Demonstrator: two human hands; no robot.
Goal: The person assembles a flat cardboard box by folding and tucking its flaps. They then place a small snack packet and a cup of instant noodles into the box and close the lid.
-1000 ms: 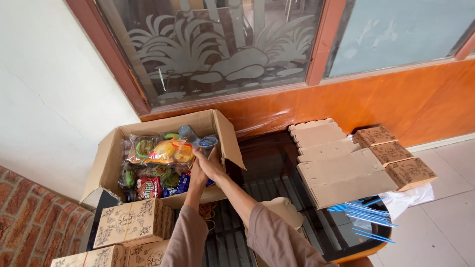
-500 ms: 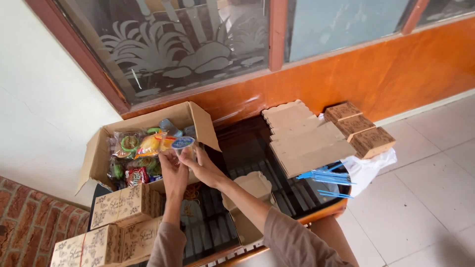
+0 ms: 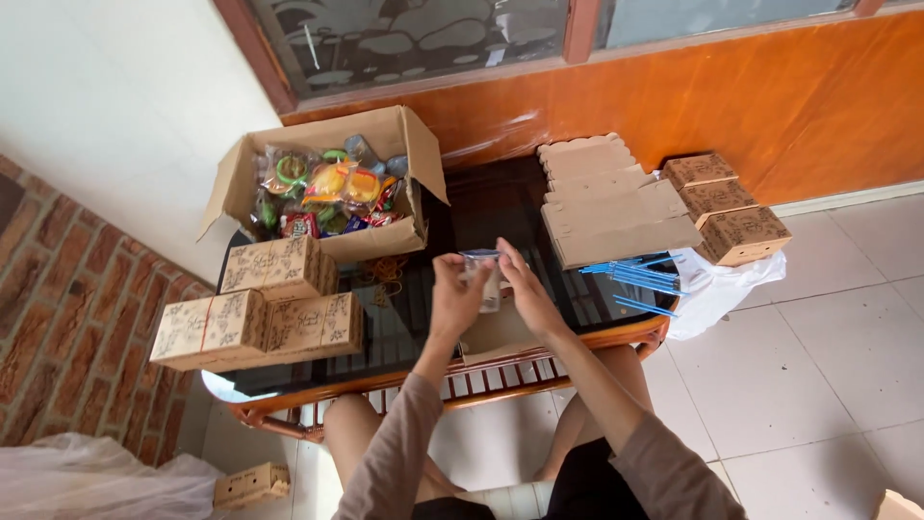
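My left hand (image 3: 452,300) and my right hand (image 3: 526,295) together hold a small clear plastic cup (image 3: 483,277) with a blue lid, above the dark glass table (image 3: 500,207). Both hands have fingers wrapped around the cup. An open cardboard box (image 3: 399,130) full of wrapped snacks and sweets (image 3: 322,188) stands at the table's far left, behind the hands. A flat brown box piece (image 3: 496,335) lies on the table just under my hands.
Three closed patterned brown boxes (image 3: 274,308) are stacked at the table's left. A pile of flat unfolded boxes (image 3: 616,207), more closed boxes (image 3: 731,207), blue straws (image 3: 635,274) and a white plastic bag (image 3: 717,284) sit on the right. Brick wall at left.
My hands have drawn back from the snack box toward me, bringing the clear cup with them. The camera has tilted down and shows my knees and the floor.
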